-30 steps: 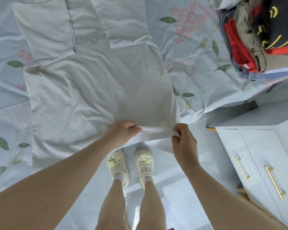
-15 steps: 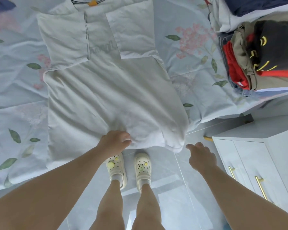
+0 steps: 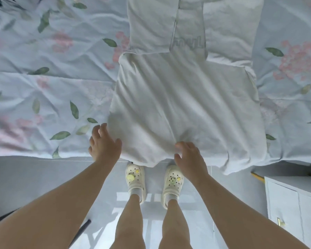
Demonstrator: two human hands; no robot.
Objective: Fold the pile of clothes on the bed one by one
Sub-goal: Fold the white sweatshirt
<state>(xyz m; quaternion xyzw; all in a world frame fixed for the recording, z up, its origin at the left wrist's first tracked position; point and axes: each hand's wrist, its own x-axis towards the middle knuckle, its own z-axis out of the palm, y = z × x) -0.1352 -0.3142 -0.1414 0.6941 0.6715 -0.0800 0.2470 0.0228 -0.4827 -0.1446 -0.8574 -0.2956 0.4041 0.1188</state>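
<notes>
Me: Both hands have gone left along the hem since half a second ago. My left hand [image 3: 103,144] has let go of the fold it clutched, and my right hand [image 3: 188,159] has come in from over the floor.

Caller: Start at your feet.

Me: White clogs [image 3: 136,178] at bottom centre on the pale floor [image 3: 34,186], toes right under the hanging hem. A white cabinet [image 3: 294,203] stands at lower right.

Caller: And the hands now?

Me: Left one is released, fingers spread, thumb just beside the lower left corner of the white garment [image 3: 183,105]. Touching or not, I cannot tell. Right one is relaxed too, gripping nothing, fingertips resting on the hem near mid-frame.

Caller: Where's the garment lying?

Me: Flat on the bed, from the centre to the right of the frame. Both sleeves are folded inward at the top and the hem droops over the mattress edge. Ripples run diagonally across the cloth.

Caller: Beyond that?

Me: Floral bedsheet [image 3: 43,78] all round it, pale blue, with green leaves and pink blossoms filling the upper left.
</notes>
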